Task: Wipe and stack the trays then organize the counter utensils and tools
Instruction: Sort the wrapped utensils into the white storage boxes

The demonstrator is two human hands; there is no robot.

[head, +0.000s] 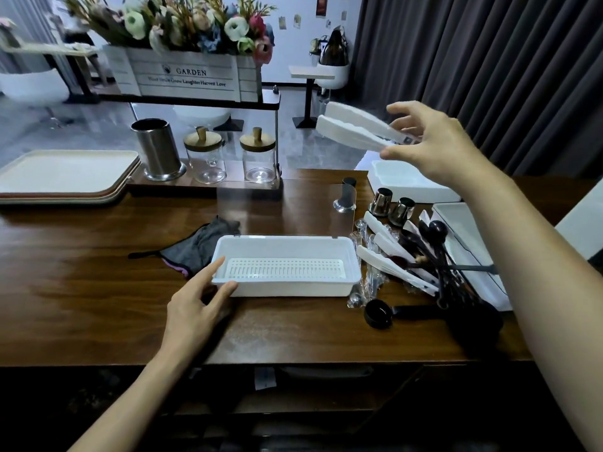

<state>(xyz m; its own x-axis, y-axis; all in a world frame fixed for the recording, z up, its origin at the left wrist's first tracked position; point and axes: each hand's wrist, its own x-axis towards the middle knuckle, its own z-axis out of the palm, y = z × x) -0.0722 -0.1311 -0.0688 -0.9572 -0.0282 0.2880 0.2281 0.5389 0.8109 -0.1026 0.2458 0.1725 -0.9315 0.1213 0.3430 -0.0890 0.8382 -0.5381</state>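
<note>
Over the counter's (98, 288) right end, the right hand (434, 141) pinches white tongs (355, 127) by their hinge end, in the air. The left hand's (195, 305) straight fingers (216, 268) touch the bin's (287, 287) left rim; stacked trays (65, 171) sit far left.

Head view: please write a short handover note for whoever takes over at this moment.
Right hand holds white tongs in the air.
Left hand, open, touches the left end of the white bin.
Done: trays stacked at far left; grey cloth lies beside the bin.
Left: bin holds nothing yet; the utensil pile to its right waits to be sorted.
</note>
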